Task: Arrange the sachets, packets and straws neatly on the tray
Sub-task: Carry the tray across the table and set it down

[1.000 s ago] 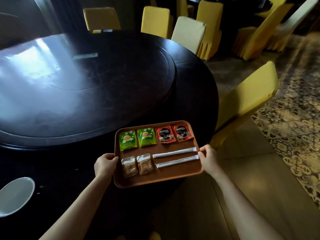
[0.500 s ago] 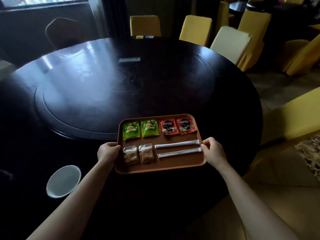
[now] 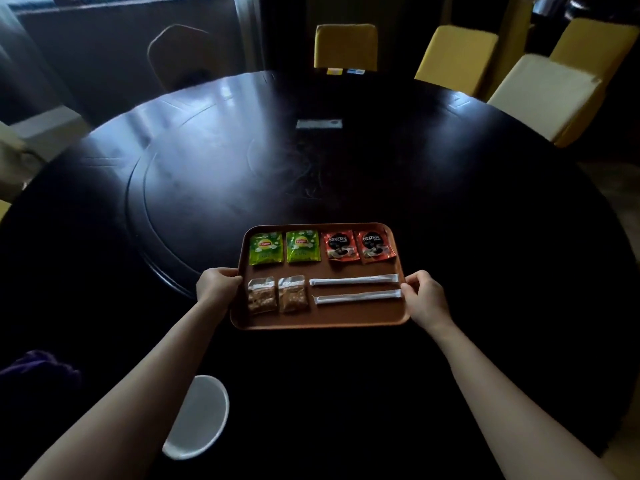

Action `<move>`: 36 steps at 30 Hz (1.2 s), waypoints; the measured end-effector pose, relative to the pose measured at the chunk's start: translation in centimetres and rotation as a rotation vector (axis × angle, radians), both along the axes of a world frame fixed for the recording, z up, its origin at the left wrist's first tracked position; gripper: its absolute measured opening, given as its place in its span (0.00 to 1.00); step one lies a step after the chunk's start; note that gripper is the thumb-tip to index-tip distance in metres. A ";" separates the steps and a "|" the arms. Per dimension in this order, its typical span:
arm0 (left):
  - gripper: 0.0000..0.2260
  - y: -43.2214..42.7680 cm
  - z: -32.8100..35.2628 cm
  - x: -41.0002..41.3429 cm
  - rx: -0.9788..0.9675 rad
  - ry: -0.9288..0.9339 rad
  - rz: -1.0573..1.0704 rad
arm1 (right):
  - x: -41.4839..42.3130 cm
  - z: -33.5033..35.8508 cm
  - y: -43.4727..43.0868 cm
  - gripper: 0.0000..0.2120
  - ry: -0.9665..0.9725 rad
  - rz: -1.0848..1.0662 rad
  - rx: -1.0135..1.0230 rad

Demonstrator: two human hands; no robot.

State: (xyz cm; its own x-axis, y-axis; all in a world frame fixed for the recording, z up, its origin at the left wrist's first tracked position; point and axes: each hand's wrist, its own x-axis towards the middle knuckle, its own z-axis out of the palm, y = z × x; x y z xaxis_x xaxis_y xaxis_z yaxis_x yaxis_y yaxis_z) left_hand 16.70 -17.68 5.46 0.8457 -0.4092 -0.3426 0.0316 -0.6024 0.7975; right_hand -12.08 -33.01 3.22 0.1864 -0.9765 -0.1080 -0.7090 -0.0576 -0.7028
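A brown tray (image 3: 322, 318) is over the near part of a dark round table (image 3: 450, 220). My left hand (image 3: 218, 285) grips its left rim and my right hand (image 3: 424, 297) grips its right rim. Along the tray's far row lie two green tea sachets (image 3: 284, 247) on the left and two red coffee sachets (image 3: 360, 245) on the right. In the near row, two clear packets of brown granules (image 3: 277, 294) sit on the left. Two white wrapped straws (image 3: 356, 288) lie parallel on the right.
A white bowl (image 3: 197, 415) sits near the table's front edge at lower left. A small pale card (image 3: 319, 124) lies on the inset turntable (image 3: 194, 188). Yellow covered chairs (image 3: 457, 57) ring the far and right sides. A dark chair (image 3: 180, 57) stands at far left.
The tray, held in both hands, has moved from past the table's right edge to over the tabletop. The view has swung left, so the bowl now appears nearer the middle.
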 end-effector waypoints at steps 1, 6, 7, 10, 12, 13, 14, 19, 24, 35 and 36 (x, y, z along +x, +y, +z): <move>0.10 -0.5 -0.1 0.9 0.005 -0.003 0.002 | 1.1 -0.3 -0.3 0.05 0.001 -0.009 0.001; 0.09 -2.9 -1.0 4.8 0.045 -0.056 -0.058 | 5.0 -1.2 -2.1 0.05 0.007 -0.039 0.015; 0.09 -3.4 -1.3 5.4 0.060 -0.073 -0.089 | 5.5 -1.4 -2.5 0.05 0.004 -0.042 0.021; 0.09 -4.9 -1.9 7.1 0.097 -0.116 -0.162 | 6.6 -1.8 -3.7 0.05 0.031 -0.051 0.027; 0.10 -5.8 -2.3 7.9 0.112 -0.139 -0.201 | 7.2 -2.1 -4.3 0.05 0.054 -0.061 0.021; 0.10 -6.3 -2.5 8.2 0.121 -0.151 -0.217 | 7.3 -2.2 -4.6 0.05 0.066 -0.067 0.014; 0.10 -6.7 -2.6 8.4 0.129 -0.162 -0.230 | 7.4 -2.4 -4.9 0.05 0.076 -0.071 0.004; 0.11 -8.6 -3.6 8.8 0.119 -0.219 -0.280 | 7.3 -2.9 -5.7 0.04 0.129 -0.099 -0.020; 0.11 -9.7 -4.3 8.8 0.107 -0.230 -0.288 | 6.9 -3.4 -5.7 0.05 0.166 -0.113 -0.034; 0.13 -9.3 -4.7 8.8 0.054 -0.250 -0.304 | 7.4 -3.3 -5.5 0.06 0.176 -0.143 -0.106; 0.13 -9.2 -4.6 8.7 0.057 -0.261 -0.320 | 7.4 -3.2 -5.5 0.06 0.169 -0.145 -0.102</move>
